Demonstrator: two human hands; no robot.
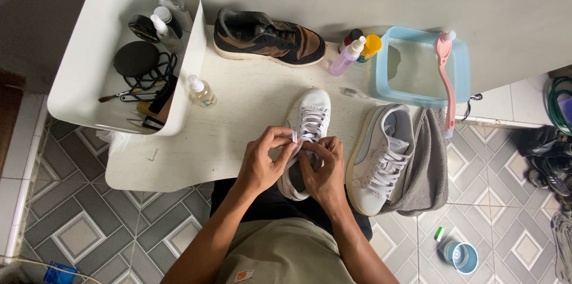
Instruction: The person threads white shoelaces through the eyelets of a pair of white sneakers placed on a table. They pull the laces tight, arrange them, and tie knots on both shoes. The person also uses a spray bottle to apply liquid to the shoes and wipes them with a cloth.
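Pinching a white lace end near the middle of the frame, the left hand (262,162) closes its fingers on the lace of the white shoe (307,126), and the right hand (325,171) grips the laces just beside it. That shoe lies at the centre of the pale table (179,159), its heel hanging over the near edge above the person's lap. Bare tabletop lies to the left of the hands; the right side is crowded.

Three shoes show: the one in hand, a second white shoe (381,159) at centre right, tipped against a grey towel (426,171) over the table's right edge, and a brown and black shoe (268,38) at the top centre. One white bin (89,51) fills the upper left, one blue basin (420,66) the upper right with one pink brush (447,81) across it. Bottles (351,51) cluster between basin and brown shoe.
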